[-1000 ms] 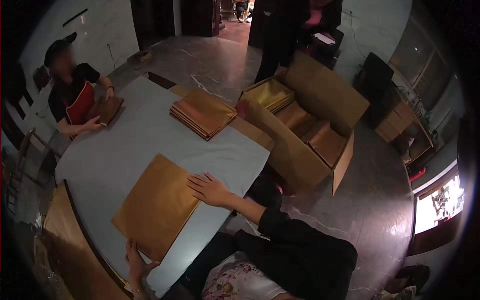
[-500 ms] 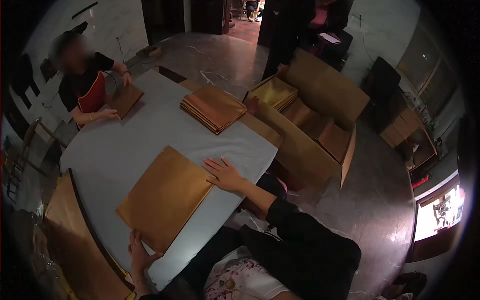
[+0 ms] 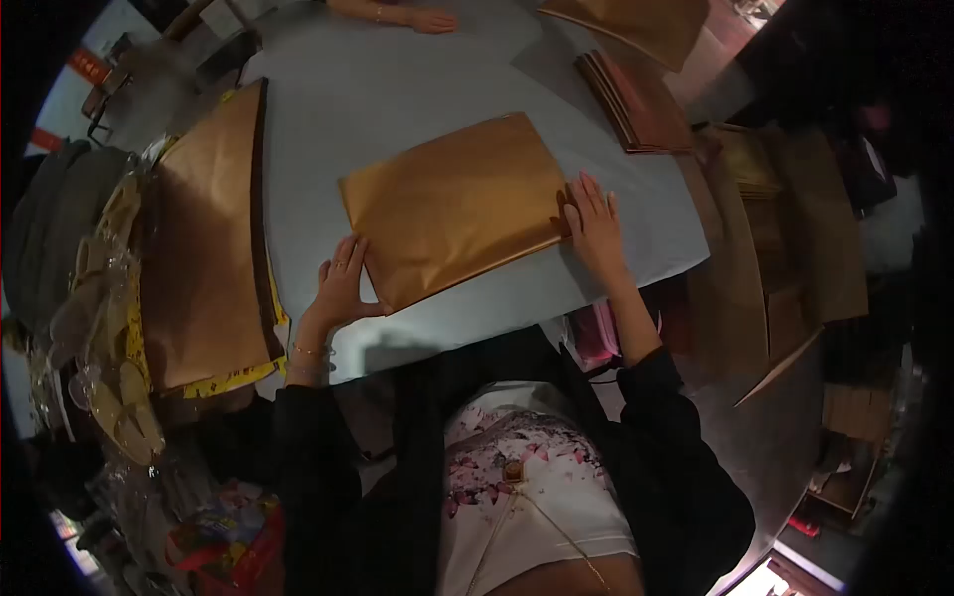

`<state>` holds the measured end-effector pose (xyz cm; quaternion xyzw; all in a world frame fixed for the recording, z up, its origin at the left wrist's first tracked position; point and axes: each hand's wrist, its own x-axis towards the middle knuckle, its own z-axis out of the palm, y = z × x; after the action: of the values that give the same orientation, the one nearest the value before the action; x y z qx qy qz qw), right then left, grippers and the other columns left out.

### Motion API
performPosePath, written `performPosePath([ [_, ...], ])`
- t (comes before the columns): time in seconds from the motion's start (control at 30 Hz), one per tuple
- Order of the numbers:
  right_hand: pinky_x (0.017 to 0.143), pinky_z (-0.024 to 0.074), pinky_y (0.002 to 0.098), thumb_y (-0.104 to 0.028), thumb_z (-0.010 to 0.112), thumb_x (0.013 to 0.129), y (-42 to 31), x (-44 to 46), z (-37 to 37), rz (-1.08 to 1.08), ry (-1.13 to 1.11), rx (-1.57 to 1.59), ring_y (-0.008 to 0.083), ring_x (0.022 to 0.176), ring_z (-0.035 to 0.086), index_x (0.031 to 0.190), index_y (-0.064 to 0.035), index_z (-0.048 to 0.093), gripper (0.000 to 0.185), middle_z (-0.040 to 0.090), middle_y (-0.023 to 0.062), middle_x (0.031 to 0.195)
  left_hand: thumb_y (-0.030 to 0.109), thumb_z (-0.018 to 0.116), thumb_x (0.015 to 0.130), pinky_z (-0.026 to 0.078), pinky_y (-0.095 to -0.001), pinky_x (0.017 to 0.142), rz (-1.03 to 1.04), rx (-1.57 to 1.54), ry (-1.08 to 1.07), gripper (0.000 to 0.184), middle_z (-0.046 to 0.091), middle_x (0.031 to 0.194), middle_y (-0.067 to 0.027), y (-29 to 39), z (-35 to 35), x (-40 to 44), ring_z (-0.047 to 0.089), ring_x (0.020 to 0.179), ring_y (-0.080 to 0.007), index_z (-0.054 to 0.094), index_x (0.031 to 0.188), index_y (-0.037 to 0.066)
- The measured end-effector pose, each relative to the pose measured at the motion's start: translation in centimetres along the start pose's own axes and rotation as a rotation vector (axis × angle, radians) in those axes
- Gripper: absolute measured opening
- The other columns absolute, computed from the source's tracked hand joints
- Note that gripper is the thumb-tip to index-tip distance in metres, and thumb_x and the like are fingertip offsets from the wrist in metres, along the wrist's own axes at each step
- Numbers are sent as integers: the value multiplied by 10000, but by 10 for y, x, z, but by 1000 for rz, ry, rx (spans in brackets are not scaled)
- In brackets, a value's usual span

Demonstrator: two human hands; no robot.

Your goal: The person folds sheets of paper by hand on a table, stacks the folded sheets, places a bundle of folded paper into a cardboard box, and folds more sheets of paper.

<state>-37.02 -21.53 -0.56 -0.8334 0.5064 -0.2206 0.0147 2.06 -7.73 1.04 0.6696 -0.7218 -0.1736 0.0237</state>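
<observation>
Spread open, a left hand (image 3: 340, 288) brackets the near left corner of a gold sheet (image 3: 452, 209) by the table's (image 3: 308, 109) near edge; a loose right hand (image 3: 598, 236) rests at its right side, neither grasping, apparently squaring it. Stacked brown sheets (image 3: 646, 104) line the right edge, seemingly kept within reach, beside a cardboard box (image 3: 723, 268).

Can't read any text, label, brand, number or sign for certain. Dark printed marks on bright yellow strip (image 3: 231, 381) edging large flat brown sheet (image 3: 199, 238), left side: too small and blurred to make out. Faint marks on red rectangular panel (image 3: 87, 68), upper left: likewise illegible.
</observation>
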Motion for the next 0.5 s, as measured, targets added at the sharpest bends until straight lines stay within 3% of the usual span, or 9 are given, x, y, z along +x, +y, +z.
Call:
performPosePath([
  [0.07,1078,236,461,-241,453,935,-48,2,-7,14,-13,184,279,1300,360,1297,-43,460,413,410,120,1389,595,771,540,182,-599,1037,21,-35,40,1200,154,1504,-144,2,5,-1,128,1395,-343,178,1443,71],
  [0.2,1075,253,442,-241,472,916,-147,-23,18,-400,-166,355,262,1311,344,1311,-54,446,437,403,111,1391,598,775,525,180,-615,1026,-78,-9,35,1203,147,1497,-178,30,28,-12,103,1391,-379,211,1428,38],
  [0.27,1087,224,445,-281,451,917,-176,-36,28,-530,-213,289,269,1323,320,1359,-79,384,490,358,110,1423,552,786,533,182,-621,1018,-94,-82,123,1170,150,1497,-177,54,41,-26,101,1393,-374,229,1424,37],
  [0.4,1093,207,449,-320,446,920,-183,-52,44,-498,-308,307,246,1335,303,1402,-117,331,535,335,87,1443,444,792,560,187,-628,1008,-143,-105,230,1109,162,1499,-166,88,59,-43,111,1395,-369,235,1421,21],
  [0.5,1098,196,445,-341,447,920,-166,-55,42,-495,-302,222,227,1344,291,1408,-132,324,545,318,74,1456,505,794,540,188,-606,1024,-174,-128,221,1166,157,1505,-163,92,58,-43,118,1397,-357,214,1427,20],
])
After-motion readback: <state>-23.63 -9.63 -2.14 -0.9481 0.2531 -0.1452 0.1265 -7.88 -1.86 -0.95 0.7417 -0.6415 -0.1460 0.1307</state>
